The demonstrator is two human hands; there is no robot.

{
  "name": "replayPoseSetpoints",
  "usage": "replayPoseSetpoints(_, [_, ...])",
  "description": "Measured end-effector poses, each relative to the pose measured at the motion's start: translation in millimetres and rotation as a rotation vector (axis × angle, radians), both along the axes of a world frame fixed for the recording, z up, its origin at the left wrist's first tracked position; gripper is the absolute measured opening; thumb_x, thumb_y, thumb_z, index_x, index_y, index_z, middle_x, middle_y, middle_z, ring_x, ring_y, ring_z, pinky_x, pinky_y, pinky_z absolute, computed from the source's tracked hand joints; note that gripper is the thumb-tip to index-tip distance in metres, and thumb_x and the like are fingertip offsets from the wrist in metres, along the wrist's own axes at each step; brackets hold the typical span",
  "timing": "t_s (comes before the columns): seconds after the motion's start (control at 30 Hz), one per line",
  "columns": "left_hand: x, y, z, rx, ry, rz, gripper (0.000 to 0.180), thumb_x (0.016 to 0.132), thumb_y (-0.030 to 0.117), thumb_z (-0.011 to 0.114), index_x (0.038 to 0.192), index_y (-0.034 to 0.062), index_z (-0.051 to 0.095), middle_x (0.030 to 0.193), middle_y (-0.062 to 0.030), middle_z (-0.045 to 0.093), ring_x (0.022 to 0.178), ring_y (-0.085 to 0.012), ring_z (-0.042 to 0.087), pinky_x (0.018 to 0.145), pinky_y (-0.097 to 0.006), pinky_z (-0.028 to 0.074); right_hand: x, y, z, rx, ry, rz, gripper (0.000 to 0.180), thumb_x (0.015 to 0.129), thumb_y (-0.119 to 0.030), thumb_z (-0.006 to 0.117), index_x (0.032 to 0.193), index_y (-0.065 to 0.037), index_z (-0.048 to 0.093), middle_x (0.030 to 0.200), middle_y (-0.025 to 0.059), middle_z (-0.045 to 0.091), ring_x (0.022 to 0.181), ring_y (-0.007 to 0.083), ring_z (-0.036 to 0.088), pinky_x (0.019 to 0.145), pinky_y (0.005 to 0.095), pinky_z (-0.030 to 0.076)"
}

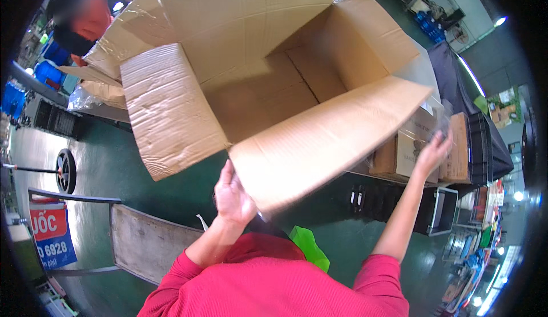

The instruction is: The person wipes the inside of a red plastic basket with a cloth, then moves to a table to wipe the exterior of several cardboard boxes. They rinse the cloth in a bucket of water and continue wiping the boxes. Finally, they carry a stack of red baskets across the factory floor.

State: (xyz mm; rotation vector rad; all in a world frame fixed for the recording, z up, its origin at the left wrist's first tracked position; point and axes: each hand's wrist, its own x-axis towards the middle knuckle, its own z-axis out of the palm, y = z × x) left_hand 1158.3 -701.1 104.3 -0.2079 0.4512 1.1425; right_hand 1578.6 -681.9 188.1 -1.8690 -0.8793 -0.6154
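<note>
A large brown cardboard box [257, 97] is tilted toward me, its flaps folded outward and its inside bare. At its near left corner my left hand [233, 200] grips the box, the thumb up along the edge and the fingers partly hidden behind the near flap [325, 140]. Further right, my right hand [435, 154] is raised beside the far end of that flap, fingers bent round a blurred, see-through greyish thing [442, 124] whose kind I cannot make out. The left flap [171, 108] sticks out, creased across its surface.
Smaller cartons [455, 148] stand right of the box, by a dark cloth-covered frame [485, 128]. A person in a dark cap [94, 17] is close by at the upper left. A grey panel cart [151, 240] stands at lower left; a bright green thing [309, 248] is near me.
</note>
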Motion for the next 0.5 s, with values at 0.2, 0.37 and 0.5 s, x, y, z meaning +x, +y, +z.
replayPoseSetpoints(0.2, [-1, 7, 9, 0.398, 0.155, 0.007, 0.043, 0.096, 0.020, 0.038, 0.136, 0.0033, 0.040, 0.135, -0.0205, 0.046, 0.120, -0.0312, 0.051, 0.099, -0.049, 0.044, -86, 6, -65, -0.002, 0.316, 0.403, 0.038, 0.095, -0.018, 0.050, 0.128, -0.001, 0.047, 0.131, 0.0146, 0.046, 0.122, 0.0250, 0.043, 0.102, 0.0396, 0.037])
replayPoseSetpoints(0.37, [-10, 19, 37, 0.752, 2.015, 0.336, 0.034, 0.077, 0.002, 0.071, 0.104, 0.0031, 0.051, 0.102, -0.0079, 0.053, 0.090, -0.0168, 0.054, 0.067, -0.028, 0.046, -173, 79, -97, -0.104, -0.065, 0.689, 0.032, 0.087, -0.009, 0.058, 0.120, -0.005, 0.056, 0.123, 0.0190, 0.046, 0.115, 0.0340, 0.045, 0.096, 0.0415, 0.039])
replayPoseSetpoints(0.5, [-34, 68, 53, 0.805, 1.754, 0.615, 0.055, 0.084, 0.015, 0.069, 0.128, 0.0019, 0.040, 0.129, -0.0114, 0.047, 0.125, -0.0223, 0.040, 0.097, -0.033, 0.038, -202, 87, -73, 0.063, 0.259, 0.781, 0.039, 0.082, -0.008, 0.061, 0.121, -0.008, 0.056, 0.122, 0.0220, 0.047, 0.116, 0.0410, 0.043, 0.096, 0.0474, 0.038])
